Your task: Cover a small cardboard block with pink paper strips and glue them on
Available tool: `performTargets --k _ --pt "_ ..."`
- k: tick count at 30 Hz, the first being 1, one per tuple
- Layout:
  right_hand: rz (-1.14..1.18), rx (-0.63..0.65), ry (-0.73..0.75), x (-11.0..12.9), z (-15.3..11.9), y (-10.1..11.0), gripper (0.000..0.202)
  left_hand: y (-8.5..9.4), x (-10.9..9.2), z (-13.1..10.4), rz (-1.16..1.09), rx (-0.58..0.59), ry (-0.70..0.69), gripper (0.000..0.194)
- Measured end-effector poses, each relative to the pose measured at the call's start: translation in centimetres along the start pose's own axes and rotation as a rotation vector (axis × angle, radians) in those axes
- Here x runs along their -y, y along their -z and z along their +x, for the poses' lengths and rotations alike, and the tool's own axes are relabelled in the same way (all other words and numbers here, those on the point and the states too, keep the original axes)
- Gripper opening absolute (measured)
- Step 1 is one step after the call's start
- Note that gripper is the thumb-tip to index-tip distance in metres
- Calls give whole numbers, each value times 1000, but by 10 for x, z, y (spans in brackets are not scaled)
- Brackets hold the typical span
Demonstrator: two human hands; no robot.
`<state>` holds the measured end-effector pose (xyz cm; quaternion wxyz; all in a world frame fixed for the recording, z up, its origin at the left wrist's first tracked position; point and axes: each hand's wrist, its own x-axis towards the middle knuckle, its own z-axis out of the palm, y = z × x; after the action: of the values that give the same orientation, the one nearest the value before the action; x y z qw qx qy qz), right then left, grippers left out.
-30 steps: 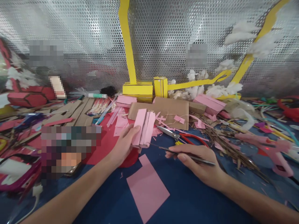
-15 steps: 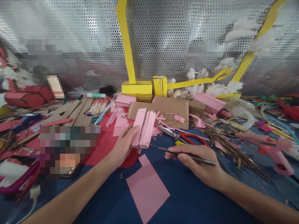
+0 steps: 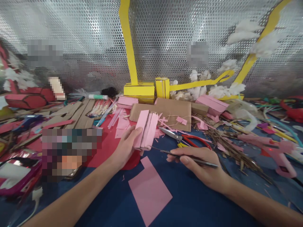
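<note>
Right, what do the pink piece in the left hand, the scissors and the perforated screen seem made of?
Pink piece: matte card or paper, probably over cardboard, given its flat faces and brownish edges.
Scissors: glossy metal blades, by their silvery gleam; the red-and-yellow handles look like plastic.
Perforated screen: shiny, perhaps metal, given its bright glints.

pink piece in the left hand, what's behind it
Brown cardboard shows past the top of the pink piece; what the piece and left hand cover can't be seen.

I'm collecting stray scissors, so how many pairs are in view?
1: the scissors lie on the blue table, just beyond the right hand. Others may be hidden.
</note>
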<state>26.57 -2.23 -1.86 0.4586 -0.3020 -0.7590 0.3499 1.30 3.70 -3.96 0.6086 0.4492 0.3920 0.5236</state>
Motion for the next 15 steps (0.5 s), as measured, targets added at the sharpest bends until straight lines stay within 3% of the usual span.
performTargets --k 15 --pt "4 15 -23 -3 -1 1 28 -3 -4 -1 -4 -22 11 33"
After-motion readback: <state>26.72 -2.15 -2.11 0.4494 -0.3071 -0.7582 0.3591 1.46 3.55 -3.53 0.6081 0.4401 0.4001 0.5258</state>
